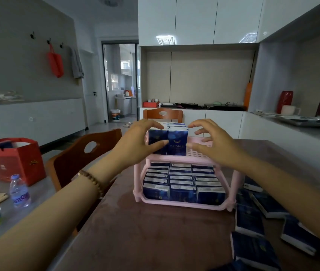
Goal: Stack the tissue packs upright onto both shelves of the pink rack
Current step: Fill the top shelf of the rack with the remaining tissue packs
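Loose tissue packs [252,249] lie on the worktop [155,231], the left hand [135,145] grasps the upright packs [176,143] on the top shelf of the pink rack [176,158], and the fingers of the right hand [213,147] hover released, so squeezing this row square should keep it standing.

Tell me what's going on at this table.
A person is filling the pink rack with tissue packs. Its lower-shelf packs stand upright in full rows. The left hand grips the upper-shelf packs standing at that shelf's left, while the right hand hovers open beside them; the shelf's right part is bare. More loose packs lie flat on the table at the right.
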`<state>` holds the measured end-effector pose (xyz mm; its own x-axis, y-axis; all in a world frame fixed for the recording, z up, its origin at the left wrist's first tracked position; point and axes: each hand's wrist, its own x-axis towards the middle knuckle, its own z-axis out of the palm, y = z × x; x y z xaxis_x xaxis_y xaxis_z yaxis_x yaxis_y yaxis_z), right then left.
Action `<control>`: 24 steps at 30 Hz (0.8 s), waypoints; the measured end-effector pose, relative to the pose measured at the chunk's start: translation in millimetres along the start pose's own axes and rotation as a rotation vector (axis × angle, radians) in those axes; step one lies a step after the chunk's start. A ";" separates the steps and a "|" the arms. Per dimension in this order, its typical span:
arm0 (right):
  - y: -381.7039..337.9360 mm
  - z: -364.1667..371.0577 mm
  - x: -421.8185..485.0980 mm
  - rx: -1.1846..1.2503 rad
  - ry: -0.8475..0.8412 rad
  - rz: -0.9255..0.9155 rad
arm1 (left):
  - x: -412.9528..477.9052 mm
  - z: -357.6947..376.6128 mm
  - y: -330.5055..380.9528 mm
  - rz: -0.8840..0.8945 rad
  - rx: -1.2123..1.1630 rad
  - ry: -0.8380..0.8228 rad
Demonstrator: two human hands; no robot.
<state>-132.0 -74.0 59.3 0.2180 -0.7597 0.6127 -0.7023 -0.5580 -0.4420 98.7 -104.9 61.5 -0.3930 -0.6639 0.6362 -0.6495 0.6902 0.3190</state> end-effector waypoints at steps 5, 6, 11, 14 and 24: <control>-19.5 -19.9 -74.1 0.070 -0.093 -0.010 | -49.2 20.3 45.5 0.089 -0.072 -0.073; -17.7 -21.0 -91.1 0.063 -0.117 -0.001 | -59.4 27.2 51.9 0.087 -0.116 -0.103; 8.3 -22.2 -159.7 0.066 -0.194 0.175 | -100.3 72.4 67.8 0.065 -0.239 -0.294; 19.5 -24.0 -185.1 0.046 -0.182 0.273 | -117.7 90.9 77.3 0.014 -0.296 -0.367; 33.3 -26.5 -211.4 -0.125 -0.252 0.424 | -145.4 105.1 96.6 -0.082 -0.321 -0.622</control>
<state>-219.4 76.9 -67.6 0.0426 -0.9762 0.2125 -0.8367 -0.1511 -0.5265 24.7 28.0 -74.0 -0.7121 -0.6931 0.1119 -0.5069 0.6178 0.6011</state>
